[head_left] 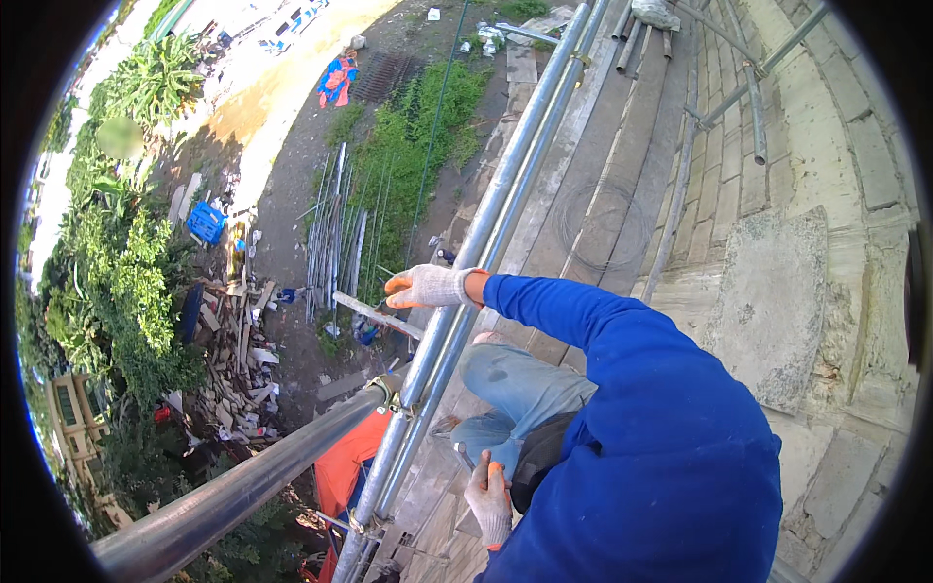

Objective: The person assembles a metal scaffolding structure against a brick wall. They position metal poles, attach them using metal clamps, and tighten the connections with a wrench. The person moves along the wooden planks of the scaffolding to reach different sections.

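Observation:
My right hand (430, 288), in a white work glove with orange fingertips, reaches across a pair of steel scaffold tubes (525, 136). Its wrist is over the tubes and its curved fingers are apart beyond them, with nothing plainly held. Just below those fingers, a short pale pole (377, 315) juts outward. Lower down, my left hand (489, 503), gloved alike, is closed around a metal hand tool (463, 455); only its grey end shows, so its kind is unclear. My jean-clad bent knees (515, 381) lie between the hands, close to the tubes.
A thick tube (253, 476) joins the rail at a coupler (384, 392). Wooden planks (593, 136) carry a wire coil (604, 225) beside a block wall (855, 291). Far below the rail lie stacked poles (335, 233), scrap wood (238, 389) and an orange sheet (350, 457).

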`<action>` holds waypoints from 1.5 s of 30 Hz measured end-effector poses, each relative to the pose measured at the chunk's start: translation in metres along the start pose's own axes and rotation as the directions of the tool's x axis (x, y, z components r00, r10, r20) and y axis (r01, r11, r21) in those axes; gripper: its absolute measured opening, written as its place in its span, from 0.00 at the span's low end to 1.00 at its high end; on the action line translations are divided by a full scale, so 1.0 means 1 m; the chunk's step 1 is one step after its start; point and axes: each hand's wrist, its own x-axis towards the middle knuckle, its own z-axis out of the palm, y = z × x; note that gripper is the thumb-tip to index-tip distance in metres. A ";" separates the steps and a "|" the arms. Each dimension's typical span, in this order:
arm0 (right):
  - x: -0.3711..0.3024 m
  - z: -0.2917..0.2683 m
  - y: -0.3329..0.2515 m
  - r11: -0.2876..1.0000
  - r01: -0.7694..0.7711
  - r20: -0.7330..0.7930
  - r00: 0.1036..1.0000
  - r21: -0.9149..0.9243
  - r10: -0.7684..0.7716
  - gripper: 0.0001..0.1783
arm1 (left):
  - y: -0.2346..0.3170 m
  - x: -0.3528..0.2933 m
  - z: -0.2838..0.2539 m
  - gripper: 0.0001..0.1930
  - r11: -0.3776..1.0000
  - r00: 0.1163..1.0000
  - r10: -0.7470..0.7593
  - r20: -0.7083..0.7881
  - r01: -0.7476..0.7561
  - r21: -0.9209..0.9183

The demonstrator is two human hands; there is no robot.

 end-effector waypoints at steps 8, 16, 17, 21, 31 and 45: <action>-0.198 0.032 -0.135 0.799 0.302 0.008 0.934 0.521 -0.358 0.44 | 0.180 -0.011 0.055 0.28 0.832 0.856 0.502 -0.124 -0.517 -0.201; -0.220 -0.089 -0.153 0.304 0.567 -0.542 0.823 0.766 -0.169 0.35 | 0.258 -0.049 0.173 0.22 0.760 0.767 0.626 0.141 -0.640 0.110; -0.219 -0.102 -0.153 0.328 0.578 -0.563 0.813 0.748 -0.149 0.33 | 0.266 -0.044 0.184 0.16 0.726 0.722 0.683 0.110 -0.688 0.011; -0.222 -0.173 -0.138 0.529 0.546 -0.614 0.787 0.650 -0.058 0.23 | 0.300 -0.017 0.232 0.11 0.769 0.745 0.628 0.223 -0.638 -0.034; -0.212 -0.446 0.035 0.635 0.313 -0.563 0.792 0.707 0.237 0.36 | 0.429 0.068 0.424 0.22 0.546 0.628 0.590 0.507 -0.773 0.322; -0.020 -0.639 0.223 0.537 -0.792 -0.869 0.454 -0.292 0.196 0.25 | 0.547 0.386 0.600 0.58 -0.022 0.705 0.460 0.539 -0.598 0.801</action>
